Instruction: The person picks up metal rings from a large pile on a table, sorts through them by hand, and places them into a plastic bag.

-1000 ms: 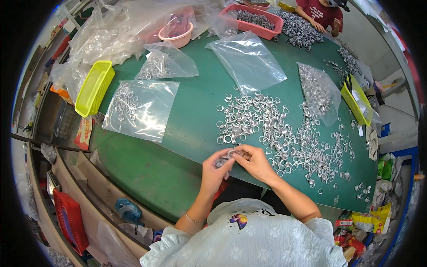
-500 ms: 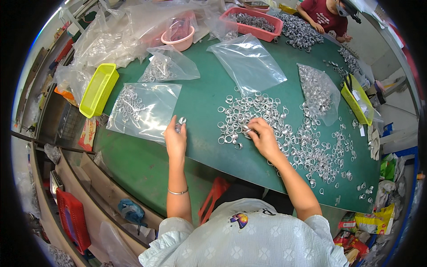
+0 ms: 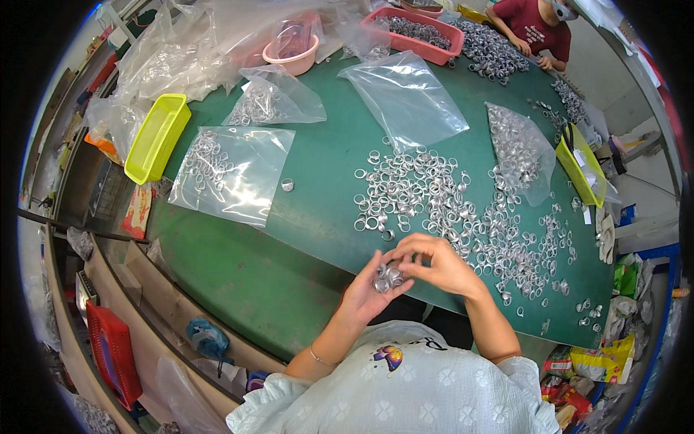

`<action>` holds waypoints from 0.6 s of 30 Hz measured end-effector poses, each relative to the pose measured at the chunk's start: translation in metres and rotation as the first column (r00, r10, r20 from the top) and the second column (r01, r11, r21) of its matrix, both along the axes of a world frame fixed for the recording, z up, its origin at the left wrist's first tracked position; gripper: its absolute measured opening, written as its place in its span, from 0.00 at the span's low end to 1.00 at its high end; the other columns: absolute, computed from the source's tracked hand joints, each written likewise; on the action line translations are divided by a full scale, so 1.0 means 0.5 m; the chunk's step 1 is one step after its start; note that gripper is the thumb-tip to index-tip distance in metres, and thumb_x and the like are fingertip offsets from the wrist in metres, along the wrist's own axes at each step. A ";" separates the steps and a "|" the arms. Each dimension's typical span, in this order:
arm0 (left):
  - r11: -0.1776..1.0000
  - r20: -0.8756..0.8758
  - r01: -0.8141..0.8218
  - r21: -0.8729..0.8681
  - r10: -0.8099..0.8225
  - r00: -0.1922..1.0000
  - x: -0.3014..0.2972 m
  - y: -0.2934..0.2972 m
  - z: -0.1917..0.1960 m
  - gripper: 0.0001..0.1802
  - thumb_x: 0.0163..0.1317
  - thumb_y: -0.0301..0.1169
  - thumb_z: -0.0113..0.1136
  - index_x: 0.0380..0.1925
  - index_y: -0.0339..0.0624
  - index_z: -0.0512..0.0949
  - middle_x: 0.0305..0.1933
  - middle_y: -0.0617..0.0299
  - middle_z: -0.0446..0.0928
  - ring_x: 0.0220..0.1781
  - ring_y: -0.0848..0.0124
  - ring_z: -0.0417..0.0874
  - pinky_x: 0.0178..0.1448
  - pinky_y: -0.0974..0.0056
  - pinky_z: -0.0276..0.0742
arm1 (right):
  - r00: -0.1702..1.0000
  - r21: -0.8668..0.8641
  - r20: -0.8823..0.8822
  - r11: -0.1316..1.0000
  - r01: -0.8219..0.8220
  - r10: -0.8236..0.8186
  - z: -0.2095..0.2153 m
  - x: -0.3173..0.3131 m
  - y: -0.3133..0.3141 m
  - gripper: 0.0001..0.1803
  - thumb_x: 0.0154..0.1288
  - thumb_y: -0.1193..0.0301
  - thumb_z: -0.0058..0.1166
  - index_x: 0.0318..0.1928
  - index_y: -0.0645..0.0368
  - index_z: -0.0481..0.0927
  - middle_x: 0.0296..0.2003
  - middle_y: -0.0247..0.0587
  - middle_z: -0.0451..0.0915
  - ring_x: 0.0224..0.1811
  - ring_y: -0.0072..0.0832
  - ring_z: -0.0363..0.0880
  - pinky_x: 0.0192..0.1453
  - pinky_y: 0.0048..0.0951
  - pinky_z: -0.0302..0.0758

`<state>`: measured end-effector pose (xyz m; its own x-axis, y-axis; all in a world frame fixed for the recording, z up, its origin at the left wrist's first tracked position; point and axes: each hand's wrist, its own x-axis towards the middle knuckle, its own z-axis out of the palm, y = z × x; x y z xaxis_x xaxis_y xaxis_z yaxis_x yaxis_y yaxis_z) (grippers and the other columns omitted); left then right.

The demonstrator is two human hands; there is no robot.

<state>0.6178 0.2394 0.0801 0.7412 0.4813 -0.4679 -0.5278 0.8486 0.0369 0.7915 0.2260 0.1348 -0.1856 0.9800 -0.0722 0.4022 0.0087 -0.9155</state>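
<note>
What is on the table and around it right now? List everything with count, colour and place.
table: one, green, centre.
loose metal rings: a large heap, silver, middle to right.
single ring: one, silver, beside the left bag.
plastic bags: several, clear, some holding rings, left and top.
yellow trays: two, left edge and right edge.
pink bowl: one, top.
red basket: one, top, full of rings.
other person: one, red shirt, top right.
left hand: cupping a few rings.
right hand: fingers at those rings.
</note>
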 end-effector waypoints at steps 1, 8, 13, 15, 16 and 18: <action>1.000 0.059 0.006 0.029 -0.007 0.998 -0.006 -0.001 -0.028 0.17 0.66 0.36 0.52 0.51 0.39 0.72 0.44 0.55 0.76 0.44 0.67 0.79 0.38 0.68 0.78 | 0.995 -0.010 0.055 0.997 0.080 -0.079 0.000 -0.004 0.009 0.13 0.54 0.78 0.58 0.42 0.63 0.78 0.40 0.39 0.77 0.34 0.24 0.76 0.37 0.26 0.73; 0.993 -0.141 -0.047 0.110 0.062 0.988 -0.013 -0.029 -0.024 0.15 0.65 0.32 0.54 0.50 0.39 0.72 0.41 0.55 0.75 0.31 0.74 0.74 0.24 0.75 0.69 | 0.899 0.340 0.403 0.940 0.029 -0.173 -0.096 -0.024 0.042 0.14 0.50 0.73 0.61 0.38 0.63 0.76 0.37 0.44 0.73 0.40 0.43 0.74 0.43 0.39 0.72; 0.991 -0.018 -0.060 0.117 0.062 0.998 -0.021 -0.018 -0.020 0.18 0.66 0.35 0.51 0.53 0.40 0.71 0.40 0.55 0.75 0.29 0.75 0.72 0.22 0.77 0.64 | 0.971 -0.081 0.003 0.968 0.239 -0.239 -0.074 -0.003 0.031 0.11 0.54 0.72 0.61 0.37 0.63 0.79 0.32 0.38 0.74 0.29 0.28 0.72 0.31 0.29 0.70; 0.993 -0.004 -0.033 0.116 0.034 0.999 -0.019 -0.008 -0.025 0.18 0.67 0.37 0.49 0.52 0.40 0.71 0.41 0.53 0.75 0.28 0.75 0.71 0.21 0.77 0.63 | 0.987 -0.036 -0.054 0.988 0.148 -0.150 -0.039 -0.009 0.021 0.11 0.54 0.72 0.61 0.37 0.64 0.79 0.32 0.35 0.75 0.29 0.22 0.71 0.31 0.24 0.68; 0.995 0.035 -0.035 0.097 0.032 0.999 -0.019 -0.002 -0.028 0.17 0.68 0.37 0.49 0.52 0.39 0.71 0.41 0.53 0.76 0.28 0.75 0.71 0.20 0.77 0.64 | 0.994 0.048 -0.032 0.993 0.107 -0.106 -0.021 -0.018 0.023 0.11 0.54 0.73 0.61 0.37 0.64 0.79 0.33 0.35 0.75 0.29 0.23 0.71 0.31 0.24 0.68; 0.998 0.118 -0.027 0.062 0.019 0.993 -0.011 0.011 -0.034 0.17 0.68 0.38 0.48 0.50 0.39 0.72 0.42 0.52 0.76 0.27 0.75 0.71 0.20 0.77 0.64 | 0.988 0.120 -0.030 0.981 0.152 -0.150 -0.023 -0.015 0.031 0.12 0.53 0.72 0.62 0.38 0.63 0.79 0.34 0.37 0.76 0.33 0.28 0.74 0.34 0.28 0.70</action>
<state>0.6120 0.2449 0.0631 0.7774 0.5249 -0.3467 -0.5511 0.8340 0.0270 0.7839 0.2416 0.1231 -0.0352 0.9981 0.0514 0.3880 0.0611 -0.9196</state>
